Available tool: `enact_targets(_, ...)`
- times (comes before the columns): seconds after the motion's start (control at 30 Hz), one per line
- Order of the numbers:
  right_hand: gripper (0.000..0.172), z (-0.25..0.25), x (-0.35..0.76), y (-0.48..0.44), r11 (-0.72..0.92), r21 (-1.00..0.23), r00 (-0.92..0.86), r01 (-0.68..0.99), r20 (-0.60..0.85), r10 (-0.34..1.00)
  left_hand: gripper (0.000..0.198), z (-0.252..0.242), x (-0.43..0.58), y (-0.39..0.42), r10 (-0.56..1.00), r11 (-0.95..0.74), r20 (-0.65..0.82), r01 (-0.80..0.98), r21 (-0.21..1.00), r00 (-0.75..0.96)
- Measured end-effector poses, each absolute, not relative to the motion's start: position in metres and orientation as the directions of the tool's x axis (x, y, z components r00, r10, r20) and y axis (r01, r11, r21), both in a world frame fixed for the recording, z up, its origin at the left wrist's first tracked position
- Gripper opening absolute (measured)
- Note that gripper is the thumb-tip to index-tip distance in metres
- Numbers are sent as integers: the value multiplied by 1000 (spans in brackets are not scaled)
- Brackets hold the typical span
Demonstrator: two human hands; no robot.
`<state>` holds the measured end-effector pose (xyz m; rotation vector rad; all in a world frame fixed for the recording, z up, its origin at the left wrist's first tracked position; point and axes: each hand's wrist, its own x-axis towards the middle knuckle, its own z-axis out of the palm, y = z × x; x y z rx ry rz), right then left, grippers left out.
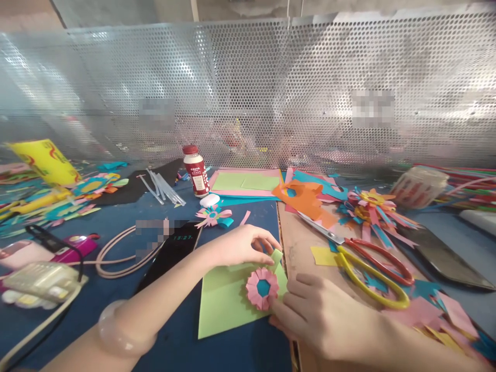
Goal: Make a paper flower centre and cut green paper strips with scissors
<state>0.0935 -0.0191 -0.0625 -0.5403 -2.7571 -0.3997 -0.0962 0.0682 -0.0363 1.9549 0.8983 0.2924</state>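
Note:
My left hand (248,245) reaches over a light green paper sheet (220,305), its thumb and fingers closed on a narrow green paper strip (276,257). Just below that strip is a pink paper flower (252,291) with folded petals and a blue centre. The fingertips of my right hand (318,310) pinch the flower's lower right edge, and the other fingers are curled in. Whether the strip is joined to the flower or the sheet, I cannot tell.
Scissors (337,240) with red and yellow handles lie to the right, near orange paper (310,199) and a dark phone (453,256). A bottle (196,173) stands at the back before a perforated metal screen (248,93). A cable (103,250) loops at left.

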Motion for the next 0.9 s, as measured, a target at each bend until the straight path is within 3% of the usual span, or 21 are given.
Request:
enact_targets(0.27,14,-61,94,-20,904,176,-895,389,304,326,32,-40,-99,71,703,-285,-103,412,865,704)
enact_targets(0.4,13,-61,95,-20,892,184,-870,414,370,327,33,-38,-100,76,793,-106,-97,293,950,601)
enact_targets(0.47,13,-61,97,-17,872,96,-799,481,458,390,34,-36,-102,79,833,11,-105,174,985,543)
enact_targets(0.6,27,-57,100,0,702,-165,-459,693,650,605,32,-36,-103,79,820,178,-133,-27,984,556)
enact_targets(0.73,27,-53,100,22,645,-240,-369,726,656,659,32,-35,-94,69,773,242,-181,-19,970,608)
enact_targets(0.9,22,-47,100,28,578,-501,-197,645,621,758,34,-30,-84,54,763,188,-143,-5,982,631)
